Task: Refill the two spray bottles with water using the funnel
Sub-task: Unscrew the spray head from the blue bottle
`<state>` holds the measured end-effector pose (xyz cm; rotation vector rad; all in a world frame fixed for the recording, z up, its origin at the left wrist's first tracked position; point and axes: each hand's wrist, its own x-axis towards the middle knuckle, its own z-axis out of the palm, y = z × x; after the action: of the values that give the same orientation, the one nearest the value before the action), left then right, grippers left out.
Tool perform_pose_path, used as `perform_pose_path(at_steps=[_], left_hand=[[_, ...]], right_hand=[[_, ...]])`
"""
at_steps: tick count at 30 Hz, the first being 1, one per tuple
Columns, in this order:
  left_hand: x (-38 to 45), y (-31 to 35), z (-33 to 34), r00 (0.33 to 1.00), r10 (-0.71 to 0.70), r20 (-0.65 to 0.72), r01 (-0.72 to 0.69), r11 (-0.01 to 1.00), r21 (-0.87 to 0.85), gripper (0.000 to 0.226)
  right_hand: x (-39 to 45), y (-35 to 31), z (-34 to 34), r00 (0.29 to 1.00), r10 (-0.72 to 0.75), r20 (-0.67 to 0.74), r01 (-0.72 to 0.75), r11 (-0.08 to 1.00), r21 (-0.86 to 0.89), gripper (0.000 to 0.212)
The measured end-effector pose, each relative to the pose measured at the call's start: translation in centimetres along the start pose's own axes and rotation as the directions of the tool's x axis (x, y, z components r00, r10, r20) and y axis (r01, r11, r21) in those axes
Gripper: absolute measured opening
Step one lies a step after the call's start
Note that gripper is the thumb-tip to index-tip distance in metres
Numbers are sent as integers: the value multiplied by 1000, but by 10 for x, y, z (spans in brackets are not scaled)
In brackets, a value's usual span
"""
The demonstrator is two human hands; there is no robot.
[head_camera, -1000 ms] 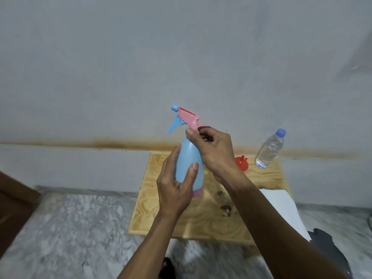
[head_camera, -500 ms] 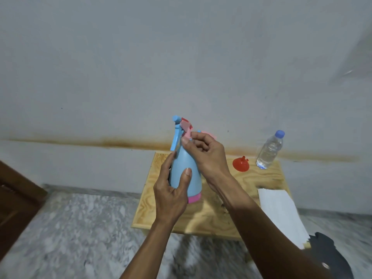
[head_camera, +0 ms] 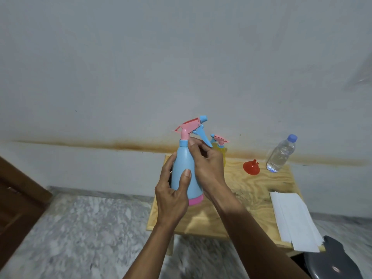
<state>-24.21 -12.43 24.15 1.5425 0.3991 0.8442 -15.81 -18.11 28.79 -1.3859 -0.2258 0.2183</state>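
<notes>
I hold a blue spray bottle [head_camera: 184, 164] with a pink base and pink trigger head upright above the wooden table [head_camera: 251, 190]. My left hand [head_camera: 173, 190] grips its body from the left. My right hand [head_camera: 205, 162] curls its fingers round the neck just below the spray head, whose blue nozzle points right. A yellow spray bottle [head_camera: 220, 148] stands behind my right hand, mostly hidden. A red funnel [head_camera: 251, 168] lies mouth-down on the table. A clear water bottle [head_camera: 281, 154] with a blue cap stands at the back right.
Folded white paper [head_camera: 293, 218] lies on the table's right front part. A dark grey object [head_camera: 334, 258] sits at the lower right. A brown wooden piece [head_camera: 18, 198] stands at the left. The floor is marbled grey and the wall is close behind the table.
The spray head has turned: its nozzle pointed left a second ago and now points right. The yellow bottle has come into sight behind my right hand. My left hand keeps its grip.
</notes>
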Motion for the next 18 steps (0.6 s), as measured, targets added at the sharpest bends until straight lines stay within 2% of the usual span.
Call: perform_pose_path(at_steps=[6, 10, 18], left_hand=[[1, -4, -17, 1000, -4, 30, 5, 1000, -5, 47], [1, -3, -22, 999, 0, 48, 0, 1000, -17, 46], [13, -9, -22, 999, 30, 40, -31, 999, 30, 46]], right_hand=[[-12, 4, 17, 997, -37, -65, 37, 999, 1, 28], [-16, 4, 22, 995, -72, -72, 66, 995, -79, 20], [-5, -7, 26, 997, -69, -40, 66, 994, -90, 19]])
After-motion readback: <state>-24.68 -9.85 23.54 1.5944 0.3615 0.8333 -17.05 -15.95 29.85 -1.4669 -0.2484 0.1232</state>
